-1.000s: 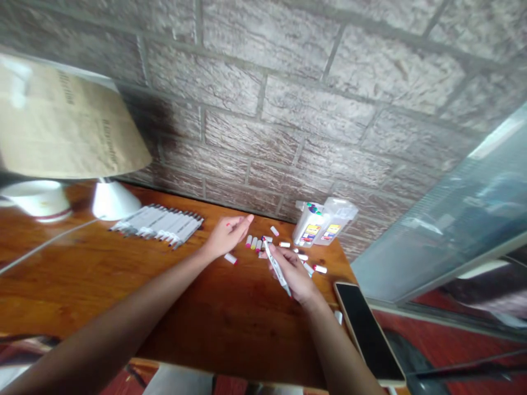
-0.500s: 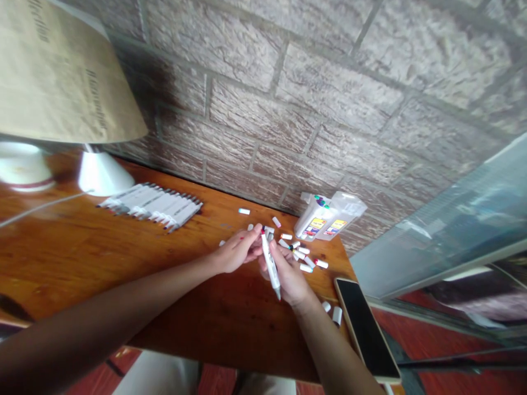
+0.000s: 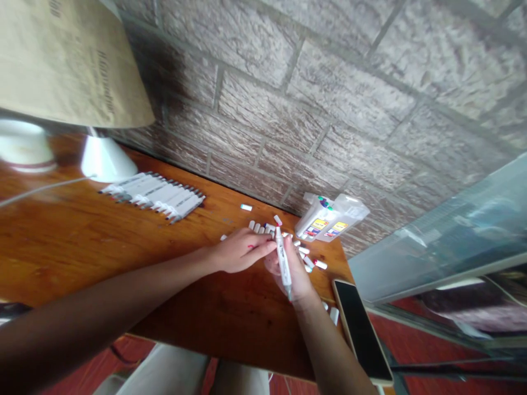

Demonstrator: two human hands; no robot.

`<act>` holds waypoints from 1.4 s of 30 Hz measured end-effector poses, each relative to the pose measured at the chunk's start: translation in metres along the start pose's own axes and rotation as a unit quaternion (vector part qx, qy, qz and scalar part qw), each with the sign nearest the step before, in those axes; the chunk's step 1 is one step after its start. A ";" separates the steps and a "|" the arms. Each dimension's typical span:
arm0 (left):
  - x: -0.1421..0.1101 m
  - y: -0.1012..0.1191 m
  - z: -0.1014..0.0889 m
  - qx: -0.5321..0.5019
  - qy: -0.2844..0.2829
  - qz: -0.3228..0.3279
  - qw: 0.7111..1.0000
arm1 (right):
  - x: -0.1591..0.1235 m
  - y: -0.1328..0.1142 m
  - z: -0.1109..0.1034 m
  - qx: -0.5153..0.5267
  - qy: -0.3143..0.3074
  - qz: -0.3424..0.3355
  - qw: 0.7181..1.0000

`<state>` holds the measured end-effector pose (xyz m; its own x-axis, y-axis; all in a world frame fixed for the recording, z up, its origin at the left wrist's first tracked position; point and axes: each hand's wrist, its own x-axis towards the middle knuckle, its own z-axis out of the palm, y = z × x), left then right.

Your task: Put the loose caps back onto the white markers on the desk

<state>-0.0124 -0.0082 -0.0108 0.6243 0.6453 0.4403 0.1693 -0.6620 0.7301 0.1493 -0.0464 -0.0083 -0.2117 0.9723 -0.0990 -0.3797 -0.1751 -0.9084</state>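
Note:
A white double-ended marker [image 3: 284,264] is gripped in my right hand [image 3: 300,278], tilted, with its grey lower end toward me. White shows at the marker's upper end. My left hand [image 3: 242,249] reaches in from the left, its fingers stretched out and its fingertips close beside the marker; a small red mark is on its back. Whether those fingertips touch the marker or a cap behind it I cannot tell. Loose white marker caps [image 3: 257,227] lie just beyond both hands, several with coloured ends, and part of them is hidden by the hands.
A row of markers [image 3: 158,193] lies at the left, near a lamp [image 3: 102,159] and a white cup [image 3: 27,145]. Clear plastic cases [image 3: 329,216] stand by the brick wall [image 3: 255,109]. A phone [image 3: 362,329] rests along the wooden table's [image 3: 197,323] right edge.
The marker has moved slightly right and stands more upright. Its upper end, red earlier, now looks white. My left hand has turned palm down and shifted right.

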 end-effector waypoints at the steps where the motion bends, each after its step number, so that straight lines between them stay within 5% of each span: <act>1: -0.001 0.000 -0.001 0.023 -0.001 0.003 1.000 | 0.000 0.000 -0.001 0.003 -0.010 -0.002 1.000; 14: -0.003 -0.005 0.004 0.137 -0.077 0.057 0.986 | 0.002 -0.010 -0.008 0.015 0.019 -0.012 1.000; 22: 0.001 -0.015 -0.013 0.197 -0.013 0.055 0.979 | 0.002 -0.013 -0.004 0.102 -0.017 -0.008 0.995; 32: -0.007 -0.040 -0.066 0.162 0.108 -0.115 0.974 | 0.004 -0.009 0.000 0.076 -0.017 -0.006 0.997; 38: -0.009 -0.055 -0.088 0.144 -0.015 -0.134 0.980 | 0.005 -0.015 -0.008 0.095 0.015 -0.020 0.995; 42: -0.010 -0.056 -0.087 0.077 -0.095 -0.168 0.978 | 0.016 -0.039 0.001 0.175 0.015 -0.016 0.984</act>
<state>-0.0941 0.0554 -0.0102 0.6417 0.7634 0.0742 0.4922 -0.4841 0.7235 0.1596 -0.0239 0.0263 -0.1690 0.9816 -0.0888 -0.6742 -0.1809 -0.7160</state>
